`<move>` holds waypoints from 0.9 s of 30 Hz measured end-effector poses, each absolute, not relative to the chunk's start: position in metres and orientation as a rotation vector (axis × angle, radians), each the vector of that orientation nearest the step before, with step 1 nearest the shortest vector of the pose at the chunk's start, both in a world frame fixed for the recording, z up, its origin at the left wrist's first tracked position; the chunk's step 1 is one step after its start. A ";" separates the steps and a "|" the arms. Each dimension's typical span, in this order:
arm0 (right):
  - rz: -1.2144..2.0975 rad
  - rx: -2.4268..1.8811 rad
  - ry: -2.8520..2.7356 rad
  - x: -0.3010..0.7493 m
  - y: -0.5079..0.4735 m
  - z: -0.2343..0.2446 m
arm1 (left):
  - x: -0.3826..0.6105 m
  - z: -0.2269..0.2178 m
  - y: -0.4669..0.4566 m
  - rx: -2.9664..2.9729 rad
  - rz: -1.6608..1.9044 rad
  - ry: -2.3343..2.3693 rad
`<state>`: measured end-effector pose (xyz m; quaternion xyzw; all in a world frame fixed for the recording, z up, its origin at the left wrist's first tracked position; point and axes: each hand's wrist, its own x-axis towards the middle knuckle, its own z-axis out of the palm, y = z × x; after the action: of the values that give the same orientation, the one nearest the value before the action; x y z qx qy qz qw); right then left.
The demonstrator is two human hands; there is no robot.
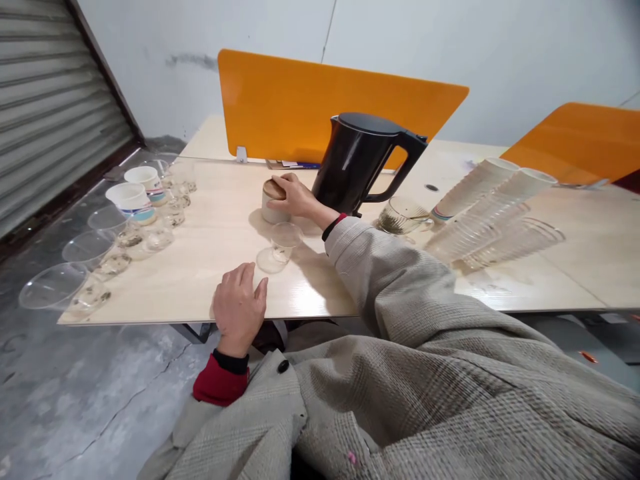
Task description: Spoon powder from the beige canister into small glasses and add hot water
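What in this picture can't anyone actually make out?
All in the head view:
Inside of the canister: hidden by its lid and the right hand.
Contents of the black kettle: hidden by its dark walls and closed top.
What the dark bits in the clear cups are: too small to tell.
The dark red object: cut off by the right edge.

"Can you see that whole jar (273, 213)?"
"No, the fingers (278, 205) of the right hand (299, 199) cover part of its lid (271, 189)."
"And those dark bits (116, 264) in the left clear cups (91, 293)?"
"Too small to name. The far-right orange panel (580, 143) runs out of view."
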<state>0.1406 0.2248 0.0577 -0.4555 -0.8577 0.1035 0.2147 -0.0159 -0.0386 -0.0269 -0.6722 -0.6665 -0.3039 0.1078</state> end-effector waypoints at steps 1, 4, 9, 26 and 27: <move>0.290 -1.272 -2.388 0.140 0.224 0.059 | -0.016 -0.027 -0.038 -1.973 -0.896 -1.965; 0.259 -1.325 -2.377 0.145 0.215 0.065 | -0.017 -0.027 -0.038 -1.971 -0.901 -1.974; 0.105 -1.286 -2.200 0.181 0.159 0.077 | -0.019 -0.028 -0.037 -1.972 -0.908 -1.962; -0.111 -1.556 -1.609 0.353 0.096 0.100 | -0.020 -0.024 -0.033 -1.999 -0.900 -1.977; -0.135 -1.539 -1.575 0.360 0.114 0.105 | -0.019 -0.024 -0.033 -2.001 -0.905 -1.977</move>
<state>0.3602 0.1135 0.1049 -0.6228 -0.6371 -0.0546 0.4508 -0.0194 -0.0327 -0.0243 -0.6742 -0.6661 -0.3049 0.0935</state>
